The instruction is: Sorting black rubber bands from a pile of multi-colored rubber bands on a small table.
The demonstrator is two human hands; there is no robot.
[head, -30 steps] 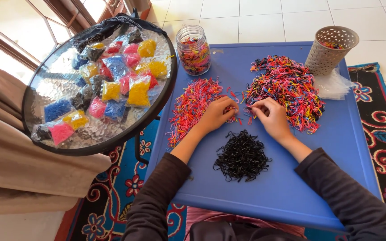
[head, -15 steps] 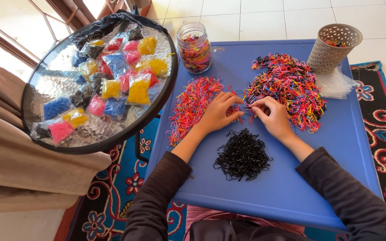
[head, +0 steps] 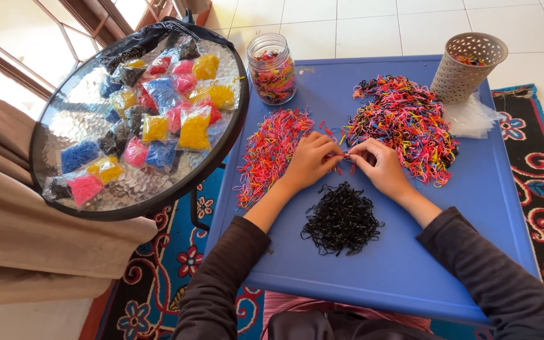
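Hands closer now than a second ago: left hand [head: 310, 160] and right hand [head: 379, 165] meet fingertip to fingertip, both pinching one small band [head: 346, 155] between the piles. Band sits over the blue table [head: 398, 264], just off the mixed pile [head: 404, 126]. Count: three heaps – mixed pile, pink-orange pile [head: 269, 151], black pile [head: 341, 220]. One jar [head: 272, 68], one basket [head: 467, 58], one round tray [head: 83, 126] of bagged bands.
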